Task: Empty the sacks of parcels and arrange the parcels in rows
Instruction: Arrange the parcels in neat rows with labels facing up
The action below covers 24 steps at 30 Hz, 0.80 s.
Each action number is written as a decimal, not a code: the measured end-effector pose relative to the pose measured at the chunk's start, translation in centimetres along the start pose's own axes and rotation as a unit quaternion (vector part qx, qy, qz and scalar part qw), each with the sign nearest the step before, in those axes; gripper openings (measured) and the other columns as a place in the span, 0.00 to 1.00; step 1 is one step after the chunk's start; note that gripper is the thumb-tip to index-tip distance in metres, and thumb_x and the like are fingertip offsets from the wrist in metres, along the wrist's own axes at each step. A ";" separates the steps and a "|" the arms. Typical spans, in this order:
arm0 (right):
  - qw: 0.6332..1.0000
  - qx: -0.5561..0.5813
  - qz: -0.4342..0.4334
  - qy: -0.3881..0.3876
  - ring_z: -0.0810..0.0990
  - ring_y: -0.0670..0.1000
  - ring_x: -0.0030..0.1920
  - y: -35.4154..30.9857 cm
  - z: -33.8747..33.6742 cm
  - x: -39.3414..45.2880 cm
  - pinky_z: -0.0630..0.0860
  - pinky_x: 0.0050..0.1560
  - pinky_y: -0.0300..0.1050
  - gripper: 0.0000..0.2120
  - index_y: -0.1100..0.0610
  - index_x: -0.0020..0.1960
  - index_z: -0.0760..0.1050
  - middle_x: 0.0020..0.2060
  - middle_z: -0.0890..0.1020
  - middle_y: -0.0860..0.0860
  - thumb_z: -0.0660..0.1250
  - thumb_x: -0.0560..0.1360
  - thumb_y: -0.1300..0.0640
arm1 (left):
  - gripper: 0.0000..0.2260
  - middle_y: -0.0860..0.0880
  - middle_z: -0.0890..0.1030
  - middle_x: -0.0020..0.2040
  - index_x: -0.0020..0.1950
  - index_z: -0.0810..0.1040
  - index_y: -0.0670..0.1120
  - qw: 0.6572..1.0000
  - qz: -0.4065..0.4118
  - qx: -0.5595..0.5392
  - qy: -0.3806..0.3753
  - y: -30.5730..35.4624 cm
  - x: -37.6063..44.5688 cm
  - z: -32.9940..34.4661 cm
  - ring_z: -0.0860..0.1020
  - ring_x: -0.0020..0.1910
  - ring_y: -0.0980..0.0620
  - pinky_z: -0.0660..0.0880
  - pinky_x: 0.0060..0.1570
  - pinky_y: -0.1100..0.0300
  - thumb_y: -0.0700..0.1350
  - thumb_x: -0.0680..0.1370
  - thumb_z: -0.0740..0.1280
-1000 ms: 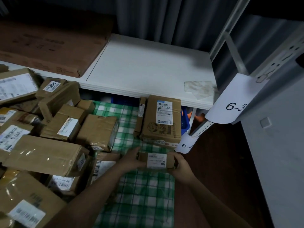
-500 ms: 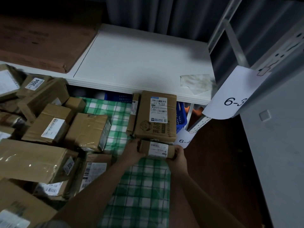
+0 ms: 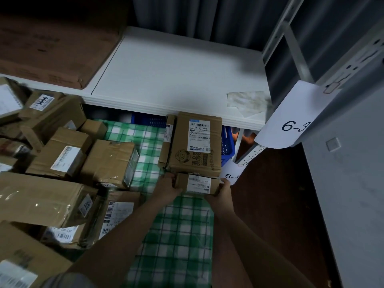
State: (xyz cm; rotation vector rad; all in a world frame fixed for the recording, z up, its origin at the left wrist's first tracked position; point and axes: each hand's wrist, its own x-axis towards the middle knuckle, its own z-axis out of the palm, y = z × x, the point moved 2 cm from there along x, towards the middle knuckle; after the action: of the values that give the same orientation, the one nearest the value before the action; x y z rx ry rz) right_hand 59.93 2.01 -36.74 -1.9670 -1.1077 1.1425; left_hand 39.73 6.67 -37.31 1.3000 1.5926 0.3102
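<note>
A small brown parcel with a white label lies on the green checked cloth, pressed against the near edge of a larger brown box. My left hand grips the small parcel's left end and my right hand grips its right end. A thin parcel stands against the larger box's left side. A loose heap of brown parcels covers the left of the cloth.
A white shelf board juts over the far end of the cloth, with a flat brown carton on its left. A blue crate sits under it. Paper tags 6-3 and 6-4 hang from the rack upright at right.
Both hands carried the small parcel away from me across the cloth until it met the larger box. The camera view shifted slightly with them.
</note>
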 end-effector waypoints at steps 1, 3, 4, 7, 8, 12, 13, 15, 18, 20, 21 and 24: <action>1.000 -0.004 0.008 -0.004 0.79 0.52 0.56 0.1 0.1 0.1 0.81 0.50 0.52 0.36 0.53 0.62 0.64 0.58 0.76 0.53 0.77 0.60 0.51 | 0.23 0.41 0.76 0.61 0.66 0.71 0.41 1.000 0.001 0.003 0.001 0.1 -0.1 0.0 0.78 0.56 0.45 0.76 0.56 0.55 0.42 0.73 0.72; 0.999 -0.033 0.009 -0.007 0.76 0.55 0.60 -0.3 0.2 -0.2 0.80 0.54 0.58 0.38 0.53 0.65 0.62 0.61 0.73 0.54 0.77 0.61 0.51 | 0.23 0.42 0.75 0.62 0.68 0.70 0.43 1.000 0.003 0.005 -0.003 0.3 -0.3 -0.1 0.77 0.58 0.46 0.76 0.58 0.54 0.43 0.74 0.71; 0.998 -0.056 0.005 -0.004 0.73 0.55 0.62 -0.8 0.2 -0.7 0.77 0.58 0.58 0.39 0.54 0.68 0.61 0.63 0.69 0.53 0.77 0.64 0.54 | 0.23 0.42 0.75 0.63 0.69 0.70 0.43 1.000 0.003 0.006 -0.005 0.2 -0.3 -0.2 0.76 0.58 0.46 0.75 0.59 0.53 0.43 0.75 0.70; 0.976 -0.196 -0.073 0.066 0.61 0.58 0.69 -2.3 0.3 -2.1 0.63 0.69 0.56 0.46 0.59 0.75 0.56 0.69 0.63 0.57 0.78 0.66 0.52 | 0.21 0.43 0.74 0.63 0.68 0.71 0.44 1.000 -0.009 0.009 0.002 0.3 -1.0 -1.2 0.76 0.58 0.46 0.75 0.55 0.55 0.44 0.76 0.69; 0.963 -0.227 -0.118 0.087 0.60 0.59 0.70 -2.9 0.4 -2.7 0.62 0.70 0.55 0.46 0.60 0.75 0.58 0.70 0.63 0.59 0.78 0.66 0.51 | 0.21 0.43 0.74 0.62 0.67 0.71 0.44 1.000 -0.011 0.012 0.010 0.2 -1.1 -1.7 0.76 0.57 0.46 0.75 0.52 0.56 0.45 0.76 0.69; 0.921 -0.271 -0.241 0.144 0.68 0.65 0.65 -5.8 2.3 -4.1 0.69 0.63 0.63 0.40 0.62 0.71 0.63 0.67 0.69 0.64 0.78 0.65 0.53 | 0.19 0.42 0.74 0.63 0.67 0.71 0.45 0.998 -0.010 0.041 0.047 -0.8 -2.4 -4.7 0.77 0.57 0.44 0.76 0.52 0.55 0.42 0.77 0.67; 0.913 -0.272 -0.264 0.151 0.69 0.66 0.64 -6.7 2.9 -4.2 0.70 0.62 0.64 0.38 0.61 0.70 0.63 0.66 0.70 0.64 0.77 0.66 0.54 | 0.18 0.42 0.74 0.64 0.67 0.71 0.44 0.997 -0.007 0.049 0.057 -0.9 -2.6 -5.5 0.77 0.57 0.43 0.76 0.53 0.55 0.41 0.77 0.66; 0.903 -0.265 -0.313 0.127 0.70 0.66 0.63 -8.9 5.2 -4.5 0.70 0.61 0.65 0.32 0.60 0.68 0.64 0.65 0.71 0.64 0.72 0.69 0.55 | 0.17 0.43 0.74 0.63 0.67 0.71 0.43 0.994 -0.002 0.064 0.087 -1.3 -3.3 -7.5 0.76 0.57 0.42 0.75 0.52 0.56 0.40 0.78 0.65; 0.893 -0.283 -0.348 0.034 0.68 0.63 0.63 -11.8 9.2 -4.4 0.71 0.60 0.63 0.24 0.60 0.64 0.71 0.62 0.73 0.63 0.61 0.70 0.52 | 0.19 0.41 0.73 0.62 0.69 0.69 0.41 0.986 0.013 0.080 0.143 -1.3 -4.3 -10.5 0.74 0.60 0.39 0.74 0.54 0.52 0.35 0.78 0.62; 0.894 -0.307 -0.324 -0.031 0.66 0.64 0.66 -13.4 11.6 -4.4 0.69 0.62 0.64 0.23 0.59 0.66 0.72 0.64 0.71 0.62 0.61 0.73 0.52 | 0.21 0.40 0.72 0.65 0.71 0.68 0.43 0.982 0.023 0.087 0.165 -1.1 -4.7 -12.4 0.72 0.62 0.39 0.74 0.57 0.49 0.34 0.78 0.60; 0.899 -0.314 -0.298 -0.070 0.63 0.63 0.69 -14.5 13.3 -4.4 0.65 0.65 0.62 0.22 0.57 0.68 0.71 0.67 0.68 0.61 0.62 0.76 0.52 | 0.21 0.40 0.73 0.65 0.71 0.68 0.43 0.980 0.024 0.090 0.174 -1.7 -4.7 -13.8 0.72 0.62 0.39 0.74 0.57 0.47 0.35 0.78 0.61; 0.883 -0.366 -0.262 -0.133 0.54 0.60 0.74 -16.7 16.1 -3.7 0.57 0.71 0.57 0.24 0.52 0.75 0.62 0.75 0.57 0.56 0.60 0.80 0.51 | 0.18 0.38 0.75 0.63 0.68 0.71 0.40 0.976 0.031 0.107 0.190 -1.4 -4.9 -16.4 0.71 0.63 0.38 0.71 0.59 0.49 0.36 0.77 0.62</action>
State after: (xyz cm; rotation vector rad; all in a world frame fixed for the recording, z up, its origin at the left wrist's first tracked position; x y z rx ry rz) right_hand 38.61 8.01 -29.06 -1.8205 -2.3141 0.7508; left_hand 25.17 8.18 -28.29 1.5230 1.9499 0.4574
